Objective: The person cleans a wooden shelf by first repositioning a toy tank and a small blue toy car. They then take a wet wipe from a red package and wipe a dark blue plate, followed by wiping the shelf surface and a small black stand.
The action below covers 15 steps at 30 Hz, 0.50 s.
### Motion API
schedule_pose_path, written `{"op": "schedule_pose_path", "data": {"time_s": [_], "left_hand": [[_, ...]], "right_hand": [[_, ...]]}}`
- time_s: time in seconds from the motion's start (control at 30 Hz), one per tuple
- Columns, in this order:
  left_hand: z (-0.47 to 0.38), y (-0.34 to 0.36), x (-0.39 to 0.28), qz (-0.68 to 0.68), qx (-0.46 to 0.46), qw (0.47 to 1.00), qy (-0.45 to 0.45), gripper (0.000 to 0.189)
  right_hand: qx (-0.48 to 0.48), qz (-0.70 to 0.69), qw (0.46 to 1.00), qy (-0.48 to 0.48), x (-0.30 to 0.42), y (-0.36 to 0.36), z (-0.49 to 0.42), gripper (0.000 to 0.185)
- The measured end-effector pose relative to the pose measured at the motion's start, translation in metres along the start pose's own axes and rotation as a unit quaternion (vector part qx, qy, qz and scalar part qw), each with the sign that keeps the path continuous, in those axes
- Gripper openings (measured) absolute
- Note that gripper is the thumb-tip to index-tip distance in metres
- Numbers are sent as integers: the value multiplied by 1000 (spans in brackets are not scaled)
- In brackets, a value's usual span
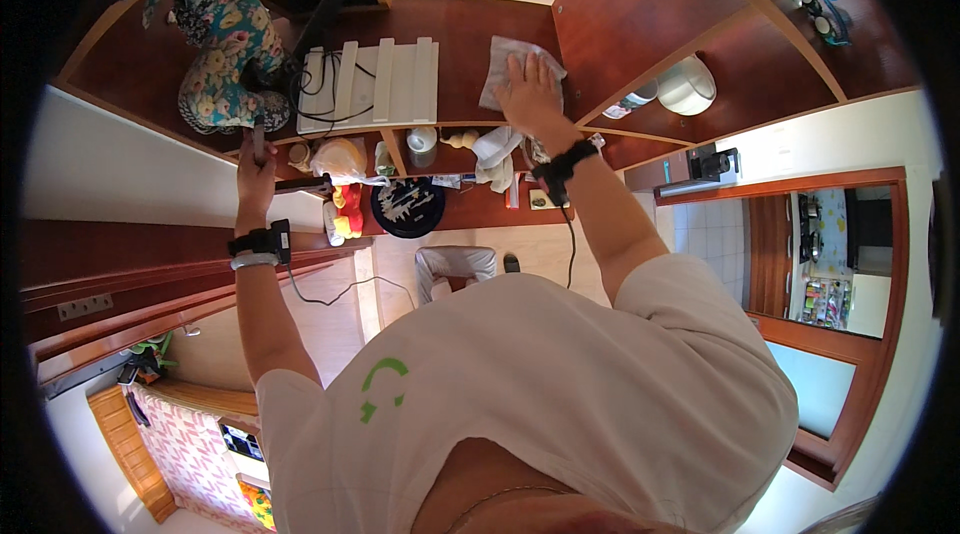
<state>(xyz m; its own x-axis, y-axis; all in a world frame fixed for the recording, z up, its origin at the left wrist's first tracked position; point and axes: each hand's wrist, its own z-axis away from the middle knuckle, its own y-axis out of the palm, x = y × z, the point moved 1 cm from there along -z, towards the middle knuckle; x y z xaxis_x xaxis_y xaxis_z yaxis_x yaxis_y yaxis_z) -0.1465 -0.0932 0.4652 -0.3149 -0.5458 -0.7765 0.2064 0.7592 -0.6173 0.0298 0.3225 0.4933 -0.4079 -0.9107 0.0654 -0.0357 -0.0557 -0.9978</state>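
Observation:
My right hand (531, 95) lies flat, fingers apart, on a pale grey cloth (496, 72) spread on a reddish-brown wooden shelf (465, 27). At the left, my left hand (256, 170) is closed around a narrow greyish strip (259, 136) that I cannot identify, just below a floral fabric item (229, 76). Between the hands, a white slatted panel (409, 83) rests on the shelf with a black cable (330, 116) looped over its left part. Both wrists carry black strapped devices with cables.
Lower compartments hold a plastic-wrapped item (341, 159), a white jar (421, 144) and a crumpled white cloth (496, 147). Below are a dark round tray (408, 207) and a stool (454, 264). A vertical wooden divider (622, 16) and a white pot (686, 86) stand at the right.

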Motion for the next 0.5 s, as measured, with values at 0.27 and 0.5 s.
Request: {"op": "schedule_pose_path", "data": {"time_s": [0.27,0.5], "left_hand": [[-4,5,11,50,1,998,36,36],[-1,1,-6,-56,-9,998,9,43]], "right_hand": [[-35,-110,984,133,-20,-7,-88,75],[-63,-79,989,109,-12,4,-22,73]]}}
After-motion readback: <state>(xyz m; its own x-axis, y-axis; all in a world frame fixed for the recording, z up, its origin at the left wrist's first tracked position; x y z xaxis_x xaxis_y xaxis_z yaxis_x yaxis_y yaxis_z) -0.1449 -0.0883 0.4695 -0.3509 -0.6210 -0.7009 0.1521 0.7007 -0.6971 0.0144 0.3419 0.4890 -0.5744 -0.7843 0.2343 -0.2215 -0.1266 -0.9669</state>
